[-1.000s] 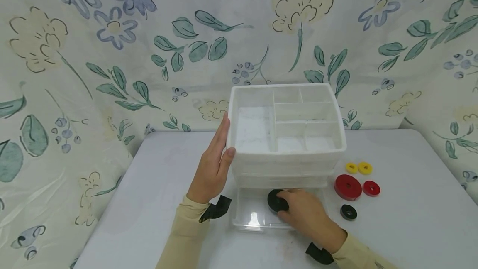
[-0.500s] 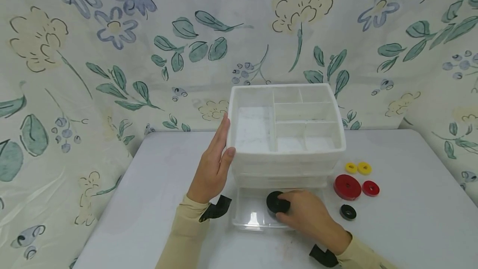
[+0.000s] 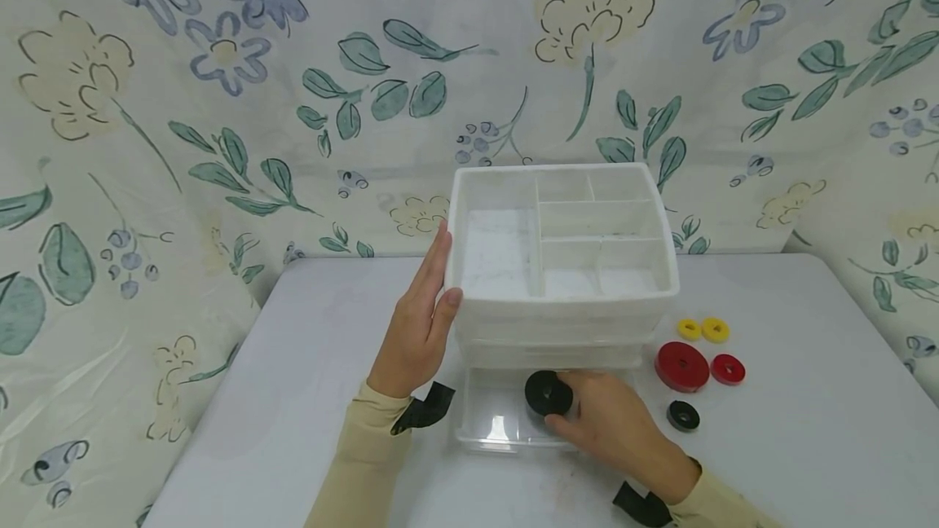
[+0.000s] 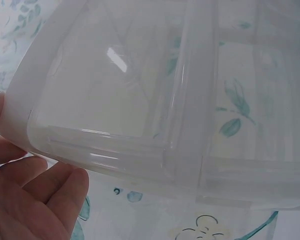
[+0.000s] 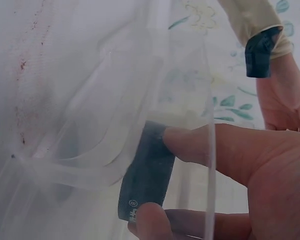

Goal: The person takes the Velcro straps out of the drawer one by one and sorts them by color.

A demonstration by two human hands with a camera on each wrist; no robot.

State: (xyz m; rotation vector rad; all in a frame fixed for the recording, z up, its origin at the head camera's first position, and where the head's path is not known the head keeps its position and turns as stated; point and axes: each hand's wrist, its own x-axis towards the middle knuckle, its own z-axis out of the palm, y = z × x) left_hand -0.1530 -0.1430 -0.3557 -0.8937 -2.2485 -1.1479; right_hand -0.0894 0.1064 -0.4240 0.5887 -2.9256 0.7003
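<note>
In the head view my right hand (image 3: 612,426) grips a thick black disc (image 3: 548,393) with a small centre hole, over the clear pulled-out drawer (image 3: 495,414). The right wrist view shows thumb and fingers on opposite sides of the black disc (image 5: 147,172), with pale lettering on its edge, inside the drawer's clear wall (image 5: 211,175). My left hand (image 3: 414,328) rests against the left side of a white drawer organizer (image 3: 565,324), fingers straight and thumb at the front corner. In the left wrist view the left hand's fingertips (image 4: 72,182) touch the organizer's edge.
Right of the organizer lie two small yellow rings (image 3: 715,330), a large red disc (image 3: 682,367), a smaller red ring (image 3: 729,369) and a small black ring (image 3: 684,415). A flower-printed cloth (image 3: 411,145) hangs behind the white table (image 3: 293,398).
The black disc has turned slightly in my right hand, so more of its flat face shows. My right wrist has shifted a little right. The left hand stays in place.
</note>
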